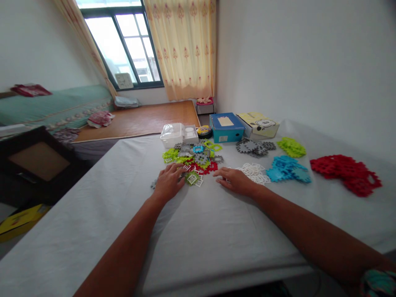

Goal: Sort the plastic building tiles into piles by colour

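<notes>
A mixed heap of plastic interlocking tiles (194, 159), grey, green, red, white and blue, lies on a white-covered table (198, 231). My left hand (168, 181) rests palm down at the heap's near left edge, fingers bent over a few pieces; what it grips, if anything, is hidden. My right hand (236, 180) lies flat on the cloth just right of the heap, fingers stretched toward it, holding nothing. Sorted piles sit to the right: white tiles (256, 172), blue tiles (287, 169), red tiles (348, 173), green tiles (291, 147) and grey tiles (255, 147).
At the table's far edge stand a clear plastic container (178, 135), a round tin (204, 131), a blue box (227, 127) and a yellow cartoon box (259, 123). Beyond are a wooden platform bed (139, 119), a window with curtains, and a dark cabinet (34, 165) at left.
</notes>
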`<state>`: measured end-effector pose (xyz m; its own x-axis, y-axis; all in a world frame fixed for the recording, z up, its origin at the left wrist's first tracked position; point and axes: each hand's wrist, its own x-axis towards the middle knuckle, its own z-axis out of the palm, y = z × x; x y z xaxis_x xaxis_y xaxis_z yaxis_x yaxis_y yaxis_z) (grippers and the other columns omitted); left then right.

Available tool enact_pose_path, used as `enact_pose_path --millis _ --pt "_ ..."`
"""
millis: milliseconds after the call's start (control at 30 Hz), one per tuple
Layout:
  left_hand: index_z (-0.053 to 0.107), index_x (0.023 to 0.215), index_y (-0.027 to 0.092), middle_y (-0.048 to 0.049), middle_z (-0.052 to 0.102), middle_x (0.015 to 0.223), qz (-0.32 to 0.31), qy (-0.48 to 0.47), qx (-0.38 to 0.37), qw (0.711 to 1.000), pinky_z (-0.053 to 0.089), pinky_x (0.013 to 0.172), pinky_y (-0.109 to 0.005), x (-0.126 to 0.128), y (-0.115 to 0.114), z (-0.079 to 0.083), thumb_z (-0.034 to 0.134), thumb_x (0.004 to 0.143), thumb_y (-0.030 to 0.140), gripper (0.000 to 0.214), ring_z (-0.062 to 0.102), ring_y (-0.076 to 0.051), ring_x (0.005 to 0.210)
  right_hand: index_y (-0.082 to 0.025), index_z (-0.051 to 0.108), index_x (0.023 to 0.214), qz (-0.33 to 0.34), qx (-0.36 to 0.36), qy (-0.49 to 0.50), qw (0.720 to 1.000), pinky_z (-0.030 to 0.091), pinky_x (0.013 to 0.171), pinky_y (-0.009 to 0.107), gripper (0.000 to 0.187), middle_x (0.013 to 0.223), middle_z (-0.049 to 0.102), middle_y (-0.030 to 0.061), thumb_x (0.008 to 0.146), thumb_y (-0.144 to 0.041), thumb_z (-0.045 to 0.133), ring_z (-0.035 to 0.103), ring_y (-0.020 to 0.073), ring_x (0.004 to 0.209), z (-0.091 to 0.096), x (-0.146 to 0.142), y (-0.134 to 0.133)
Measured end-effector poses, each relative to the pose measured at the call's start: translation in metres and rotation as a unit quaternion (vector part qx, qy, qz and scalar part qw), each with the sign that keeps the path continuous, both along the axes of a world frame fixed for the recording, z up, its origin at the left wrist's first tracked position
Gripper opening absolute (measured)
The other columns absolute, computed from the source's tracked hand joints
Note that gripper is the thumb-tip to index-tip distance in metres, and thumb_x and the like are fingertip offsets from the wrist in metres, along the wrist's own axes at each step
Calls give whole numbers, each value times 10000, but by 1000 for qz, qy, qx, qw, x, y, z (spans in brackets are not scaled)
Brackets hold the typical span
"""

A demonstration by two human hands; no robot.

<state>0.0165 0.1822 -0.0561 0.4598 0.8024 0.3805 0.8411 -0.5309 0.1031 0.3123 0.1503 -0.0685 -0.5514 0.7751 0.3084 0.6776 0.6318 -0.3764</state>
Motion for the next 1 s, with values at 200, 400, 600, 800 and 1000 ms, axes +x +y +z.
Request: enact_pose_path --millis 200,400,600,800,1000 --pt "538 1099 215 -86 581 1286 26 -81 30 996 429 1028 -431 -10 10 -4 525 835 196 266 516 -246 1214 -193 634 1146 -6 3 0 1000 466 806 267 268 1107 656 73 930 -228 479 626 140 831 0 2 0" --pt "495 1096 199 -116 575 1287 -77 -68 28 994 455 1000 -432 8 0 -8 525 813 146 289 544 -255 1199 -202 636 1134 -4 16 4 1000 468 777 264 257 1083 660 71 931 -239 483 624 140 807 -2 0 0" --pt "547 1105 215 -70 661 1084 -107 -70 52 990 499 926 -402 16 -7 -3 514 852 123 271 610 -230 1047 -212 636 1113 2 13 49 999 471 747 264 235 1059 665 58 939 -280 493 617 127 751 -2 -2 0" --pt "597 1049 222 -47 673 1049 -174 -154 39 972 515 898 -335 21 -9 -6 524 907 171 167 632 -172 999 -228 571 1218 -7 -14 111 994 487 697 258 319 1163 634 67 903 -272 549 603 108 701 -5 -11 0" --pt "605 992 204 -64 671 1021 -280 -165 96 941 514 920 -348 32 -18 -1 546 897 121 140 619 -166 1012 -216 536 1252 -2 -123 205 971 487 670 269 372 1036 681 59 909 -361 540 620 122 698 2 -26 -8"
